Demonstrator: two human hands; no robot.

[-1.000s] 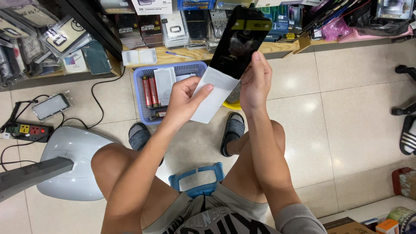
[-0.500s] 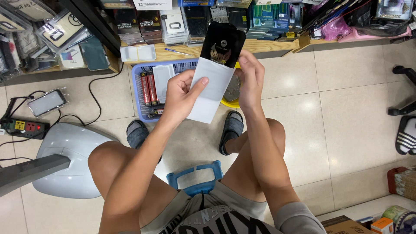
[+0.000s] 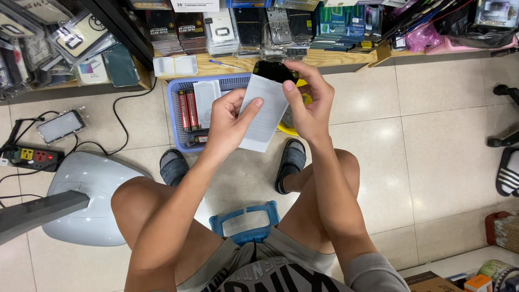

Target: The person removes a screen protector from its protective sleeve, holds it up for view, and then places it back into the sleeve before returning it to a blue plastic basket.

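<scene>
While my left hand [image 3: 230,121] pinched the white sleeve [image 3: 265,111], right hand [image 3: 311,103] gripped the black phone case [image 3: 273,70] — best slid straight, slowly.

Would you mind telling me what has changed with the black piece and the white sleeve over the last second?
The black glossy sheet has slid down into the white sleeve; only its top edge shows now. The right hand has moved down from its side to the sleeve's top. The left hand still holds the sleeve; the blue basket is unmoved.

Open floor [image 3: 443,146] right; blue basket [image 3: 174,116], shelf [image 3: 346,57] block ahead.
</scene>
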